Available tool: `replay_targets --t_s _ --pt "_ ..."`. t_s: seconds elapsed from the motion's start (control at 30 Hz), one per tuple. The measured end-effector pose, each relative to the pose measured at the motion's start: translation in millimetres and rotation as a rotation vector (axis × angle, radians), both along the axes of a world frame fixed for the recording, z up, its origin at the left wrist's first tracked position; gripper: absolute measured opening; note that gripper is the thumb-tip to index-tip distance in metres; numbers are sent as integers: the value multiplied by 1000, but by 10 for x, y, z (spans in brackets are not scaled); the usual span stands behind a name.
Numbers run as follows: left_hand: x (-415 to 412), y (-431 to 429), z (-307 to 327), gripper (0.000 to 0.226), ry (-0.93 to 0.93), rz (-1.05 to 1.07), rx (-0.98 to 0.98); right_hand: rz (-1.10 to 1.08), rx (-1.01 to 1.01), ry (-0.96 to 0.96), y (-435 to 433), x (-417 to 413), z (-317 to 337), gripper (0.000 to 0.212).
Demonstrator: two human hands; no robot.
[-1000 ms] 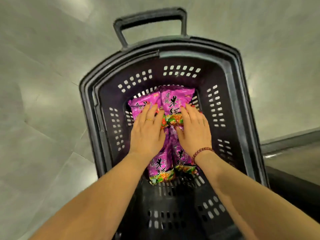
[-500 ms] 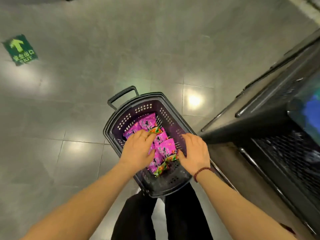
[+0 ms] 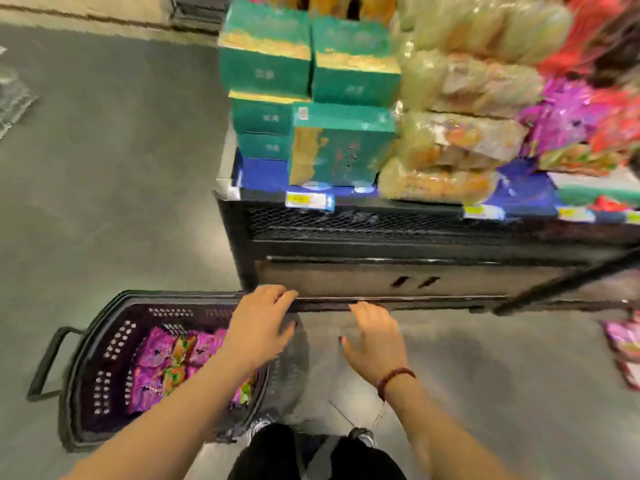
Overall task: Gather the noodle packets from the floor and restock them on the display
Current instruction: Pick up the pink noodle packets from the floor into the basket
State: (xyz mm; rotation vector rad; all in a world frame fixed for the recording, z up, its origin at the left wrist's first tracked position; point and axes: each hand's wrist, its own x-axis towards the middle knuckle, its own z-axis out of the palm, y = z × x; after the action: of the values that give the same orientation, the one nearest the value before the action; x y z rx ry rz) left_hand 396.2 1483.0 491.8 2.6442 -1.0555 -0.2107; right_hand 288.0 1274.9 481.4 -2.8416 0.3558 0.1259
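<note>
Open grey floor point(image 3: 104, 168) runs wide to the left of the display point(image 3: 381, 244) and between its base and the person's shoes point(image 3: 362, 436). The display's black mesh front and lower rail end in a corner just beyond the basket point(image 3: 107, 348). The basket stands on the floor at lower left, its far end close to that corner and its handle point(image 3: 48, 362) sticking out to the left.

Purple noodle packets point(image 3: 156, 358) lie inside the basket. More purple packets point(image 3: 623, 341) lie on the floor at the right edge of the view, well apart from the basket. On the display, green boxes point(image 3: 346, 64) are stacked at the left end, pale bagged goods point(image 3: 467, 133) sit beside them, and purple packs point(image 3: 568, 116) lie further right, with price tags point(image 3: 308, 200) along the front edge.

The left hand point(image 3: 259, 327) is over the basket's right end, fingers straight and holding nothing (the blur hides whether it touches the rim). The right hand point(image 3: 375, 341), with a bead bracelet point(image 3: 394, 375) at the wrist, hangs over bare floor just short of the display's bottom rail, fingers loosely spread and empty.
</note>
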Motion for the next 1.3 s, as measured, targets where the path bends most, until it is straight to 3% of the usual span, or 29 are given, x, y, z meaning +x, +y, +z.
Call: replay_targets --t_s 0.23,0.5,0.73,1.0,1.3 --pt "-559 -1804 228 53 -80 -405 67 -438 48 -28 -1370 -1231 243 60" --pt "-1837 -3842 347 57 -37 -619 -9 -722 53 -29 -2911 -2907 345 62" --pt "-2739 -5211 499 57 -30 -872 -19 -1013 68 -116 -3732 -4027 591 62" --pt "-3277 -6704 659 57 -76 -1070 -67 -1292 59 -224 -4597 -4766 810 59" --pt "-3598 -8664 648 58 -57 -1234 -87 -1452 32 -223 -6132 -4994 812 55"
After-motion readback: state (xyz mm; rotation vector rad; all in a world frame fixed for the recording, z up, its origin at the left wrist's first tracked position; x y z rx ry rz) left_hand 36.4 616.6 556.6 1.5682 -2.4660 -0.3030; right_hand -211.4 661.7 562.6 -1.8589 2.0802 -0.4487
